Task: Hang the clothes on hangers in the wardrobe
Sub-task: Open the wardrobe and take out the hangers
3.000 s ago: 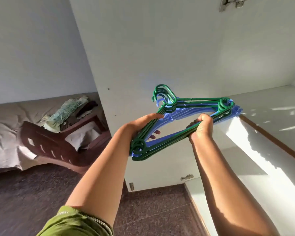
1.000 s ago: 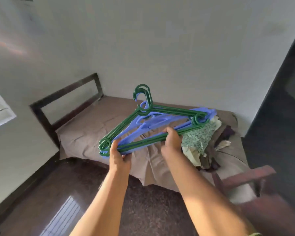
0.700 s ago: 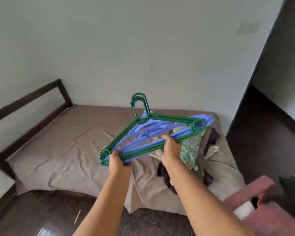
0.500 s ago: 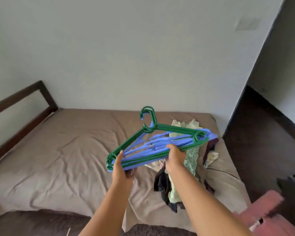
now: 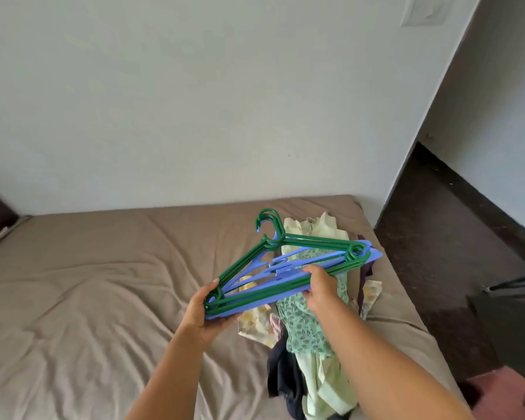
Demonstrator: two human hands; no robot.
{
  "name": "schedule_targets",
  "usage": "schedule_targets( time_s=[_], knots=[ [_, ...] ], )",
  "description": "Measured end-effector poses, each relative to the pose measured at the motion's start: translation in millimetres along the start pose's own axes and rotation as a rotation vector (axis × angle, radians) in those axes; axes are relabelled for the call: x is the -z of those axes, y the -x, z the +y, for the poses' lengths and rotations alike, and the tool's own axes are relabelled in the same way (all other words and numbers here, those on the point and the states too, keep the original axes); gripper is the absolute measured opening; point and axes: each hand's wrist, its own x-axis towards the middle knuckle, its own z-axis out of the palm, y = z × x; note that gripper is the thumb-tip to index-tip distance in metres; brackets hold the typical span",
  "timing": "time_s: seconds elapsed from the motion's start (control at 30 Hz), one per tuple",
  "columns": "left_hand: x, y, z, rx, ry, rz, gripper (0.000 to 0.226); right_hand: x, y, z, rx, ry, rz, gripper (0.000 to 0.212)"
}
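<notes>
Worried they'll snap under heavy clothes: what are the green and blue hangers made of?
The green and blue hangers look like moulded plastic: uniform colour, smooth, slightly glossy, with thin rounded bars. How strong they are cannot be told from here.

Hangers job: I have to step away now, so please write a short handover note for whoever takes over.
Left hand: holds the left end of the hangers, a stack of green and blue ones, from below.
Right hand: grips the stack's lower bars near the middle.
Things: the hangers are held over the bed; the clothes lie in a pile on the bed's right side, under and beyond the stack. The wardrobe is not in view.
Done: hangers in hand at the bed.
Left: no garment is on a hanger yet; put each on one and hang it in the wardrobe.
</notes>
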Motion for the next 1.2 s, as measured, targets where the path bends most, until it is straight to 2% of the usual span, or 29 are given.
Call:
schedule_targets(
  time_s=[0.13,0.23,0.33,0.43,0.53,0.67,0.77,0.83,0.93,0.97,1.07,1.2],
  knots=[
    [-26.1,-71.6,31.2,-0.01,-0.072,-0.026,0.028,-34.6,-51.4,-23.6,-0.018,-0.023,0.083,0.056],
    [-46.6,-123.9,48.6,0.004,-0.105,-0.035,0.022,-55.3,-92.8,-38.1,-0.014,-0.082,0.183,0.069],
    [-67.5,-180.1,53.8,0.007,-0.156,-0.044,0.028,-70.3,-133.3,-59.3,0.019,-0.063,0.28,0.084],
    [-91.3,-242.1,52.4,0.008,-0.175,-0.041,0.022,-80.3,-189.8,-76.9,0.029,-0.033,0.326,0.089],
    [-114.6,-307.7,48.1,0.004,-0.191,-0.057,0.039,-87.5,-255.7,-90.0,0.022,-0.027,0.311,0.089],
    [-141.3,-395.4,38.8,-0.039,-0.229,-0.078,0.055,-91.0,-354.5,-101.3,0.023,-0.039,0.269,0.078],
    [-158.0,-457.8,31.7,-0.08,-0.254,-0.099,0.086,-94.5,-428.7,-106.7,0.044,-0.041,0.24,0.075],
    [-162.5,-497.2,25.6,-0.111,-0.231,-0.108,0.087,-101.7,-467.5,-108.4,0.071,-0.054,0.213,0.064],
    [-168.9,-551.3,18.5,-0.137,-0.188,-0.154,0.089,-112.6,-517.5,-112.7,0.103,-0.073,0.152,0.032],
    [-170.2,-569.8,16.0,-0.15,-0.165,-0.166,0.089,-115.6,-536.2,-115.0,0.128,-0.089,0.148,0.03],
    [-174.5,-618.4,-3.8,-0.121,-0.204,-0.149,0.078,-112.7,-591.1,-110.1,0.161,-0.065,0.149,0.051],
    [-174.0,-657.4,-48.6,-0.09,-0.482,0.004,0.049,-80.7,-645.5,-72.0,0.005,0.137,0.231,0.076]
  ],
)
